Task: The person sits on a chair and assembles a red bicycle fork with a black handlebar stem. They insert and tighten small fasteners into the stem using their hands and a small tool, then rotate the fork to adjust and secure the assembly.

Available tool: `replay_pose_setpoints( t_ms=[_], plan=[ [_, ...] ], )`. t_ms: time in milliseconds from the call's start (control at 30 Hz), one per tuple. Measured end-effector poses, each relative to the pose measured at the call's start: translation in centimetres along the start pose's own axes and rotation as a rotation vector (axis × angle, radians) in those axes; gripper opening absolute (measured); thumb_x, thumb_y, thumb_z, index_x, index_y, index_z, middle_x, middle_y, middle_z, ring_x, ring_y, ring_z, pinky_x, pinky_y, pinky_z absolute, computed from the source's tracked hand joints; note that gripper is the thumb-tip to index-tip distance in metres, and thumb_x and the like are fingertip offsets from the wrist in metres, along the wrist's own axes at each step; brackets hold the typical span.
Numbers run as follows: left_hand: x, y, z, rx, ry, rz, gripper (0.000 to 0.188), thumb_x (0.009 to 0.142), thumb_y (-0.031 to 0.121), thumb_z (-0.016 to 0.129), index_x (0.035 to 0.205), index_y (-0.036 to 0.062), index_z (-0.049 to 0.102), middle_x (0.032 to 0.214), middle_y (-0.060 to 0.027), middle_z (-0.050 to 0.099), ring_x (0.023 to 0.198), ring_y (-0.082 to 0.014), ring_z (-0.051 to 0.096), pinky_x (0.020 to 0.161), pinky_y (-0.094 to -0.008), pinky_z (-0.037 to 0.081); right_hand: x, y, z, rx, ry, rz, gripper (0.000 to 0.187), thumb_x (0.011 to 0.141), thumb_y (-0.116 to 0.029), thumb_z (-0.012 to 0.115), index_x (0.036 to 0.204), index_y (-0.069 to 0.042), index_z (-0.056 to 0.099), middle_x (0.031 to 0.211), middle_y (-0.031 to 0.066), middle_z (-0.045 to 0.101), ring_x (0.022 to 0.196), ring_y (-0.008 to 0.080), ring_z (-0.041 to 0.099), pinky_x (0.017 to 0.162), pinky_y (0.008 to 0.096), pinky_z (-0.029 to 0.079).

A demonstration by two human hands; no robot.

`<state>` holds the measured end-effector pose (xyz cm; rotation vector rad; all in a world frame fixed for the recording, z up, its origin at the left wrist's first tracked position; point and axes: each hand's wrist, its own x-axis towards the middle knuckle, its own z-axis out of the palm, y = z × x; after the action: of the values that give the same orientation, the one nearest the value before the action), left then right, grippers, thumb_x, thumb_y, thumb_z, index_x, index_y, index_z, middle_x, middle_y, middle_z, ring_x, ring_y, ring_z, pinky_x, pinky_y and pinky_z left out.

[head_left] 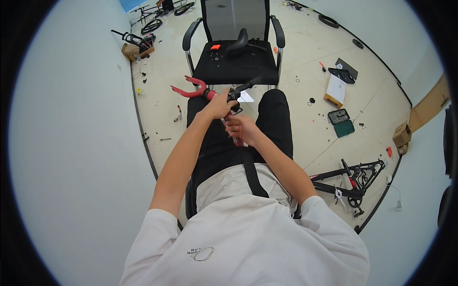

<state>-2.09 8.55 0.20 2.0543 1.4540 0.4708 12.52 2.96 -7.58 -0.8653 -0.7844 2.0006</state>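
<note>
Looking at a red fork (209,95) just above centre of the frame, over dark trousers (275,121). Runs lengthwise from upper left to lower right, partly hidden by fingers. Points two prongs toward upper left, narrow end toward lower right. Passes under the left hand (220,105) near mid-length, then into the right hand (242,129) at the lower end. Prong-wise, lies nearer the left hand: up and left from those fingertips. Meets a black bar (247,86) beside the left fingers, aimed at upper right.

Bends left fingers over the fork-bar junction; can't tell how tightly, with contact hidden. Curls right fingers closed around the lower shaft, with no gap showing.

Farther out, at upper middle of the frame: black office chair (207,73), with saddle (239,43) on the seat. At right: open green case (343,127). At lower right: black bike frame (350,193).
</note>
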Motion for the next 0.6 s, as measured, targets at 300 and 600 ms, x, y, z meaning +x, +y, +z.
replay_pose_setpoints(
  t_ms=[300, 600],
  plan=[
    [0.4, -0.6, 0.8, 0.031, 0.033, 0.034, 0.066, 0.091, 0.029, 0.063, 0.142, -0.0036, 0.035, 0.124, -0.0313, 0.056, 0.119, -0.0415, 0.054, 0.099, -0.0413, 0.043, 4.5, 2.0, -5.2, -0.187, 0.422, -0.153, 0.022, 0.085, 0.008, 0.043, 0.094, 0.008, 0.063, 0.088, 0.0165, 0.067, 0.072, 0.0234, 0.068, 0.068, 0.0320, 0.058],
    [0.3, -1.5, 1.4, 0.004, 0.036, 0.122, 0.060, 0.091, 0.024, 0.063, 0.138, -0.0024, 0.036, 0.113, -0.0339, 0.060, 0.111, -0.0476, 0.055, 0.093, -0.0473, 0.044, 5.7, -6.4, -3.5, 0.000, 0.730, -0.620, 0.017, 0.084, 0.005, 0.057, 0.100, 0.003, 0.062, 0.085, 0.0124, 0.065, 0.074, 0.0184, 0.065, 0.067, 0.0283, 0.054]
  ],
)
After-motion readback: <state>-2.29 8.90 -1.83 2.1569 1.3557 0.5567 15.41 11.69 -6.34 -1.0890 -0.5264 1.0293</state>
